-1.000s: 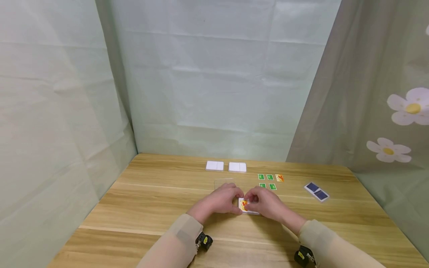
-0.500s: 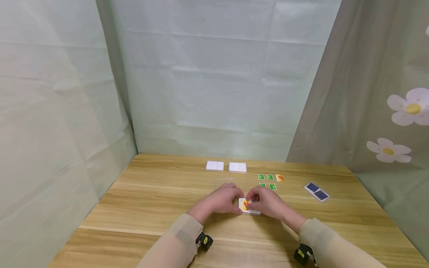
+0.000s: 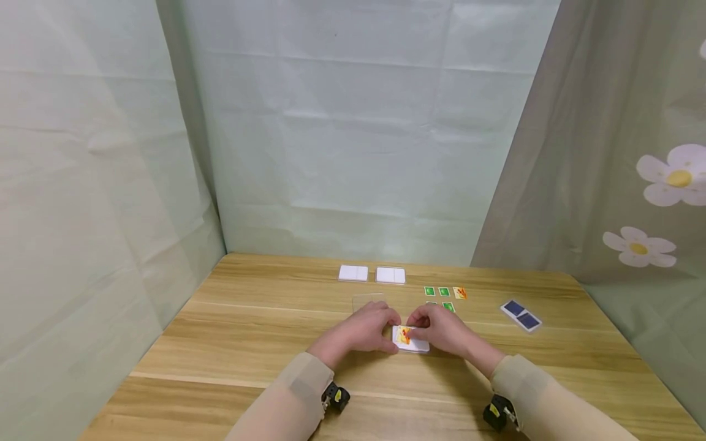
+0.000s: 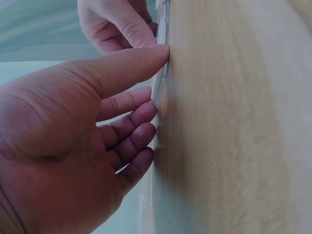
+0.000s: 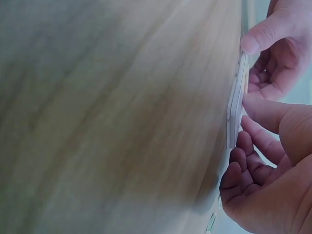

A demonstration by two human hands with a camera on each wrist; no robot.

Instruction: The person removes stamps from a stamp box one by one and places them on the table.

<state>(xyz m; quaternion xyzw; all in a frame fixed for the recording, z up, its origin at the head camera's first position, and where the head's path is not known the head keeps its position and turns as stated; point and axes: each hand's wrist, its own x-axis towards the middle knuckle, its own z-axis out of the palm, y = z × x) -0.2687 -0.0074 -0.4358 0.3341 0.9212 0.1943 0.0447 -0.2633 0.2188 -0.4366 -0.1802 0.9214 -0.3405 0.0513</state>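
A flat white rectangular case (image 3: pixel 419 346) lies on the table between the two hands. On its left part is a small yellow-and-red picture square (image 3: pixel 403 335). The left hand (image 3: pixel 369 327) grips the case's left end, thumb at the near edge and index finger at the far edge. From the other side, the right hand (image 3: pixel 441 331) has its curled index finger and thumb at the picture square. Seen edge-on in the right wrist view, the thin layered case (image 5: pixel 235 114) lies beneath the right thumb (image 5: pixel 256 108). The exact fingertip contact on the square is partly hidden.
Behind the hands are two white cases (image 3: pixel 353 273), a clear flat sheet (image 3: pixel 368 299), several small green squares (image 3: pixel 444 291) and another orange picture square (image 3: pixel 460 293). A white case with two dark panels (image 3: pixel 521 316) lies right on the wooden table (image 3: pixel 248 343).
The right hand has shifted slightly right, uncovering more of the picture square and the white case. The left hand stays in place at the case's left end.
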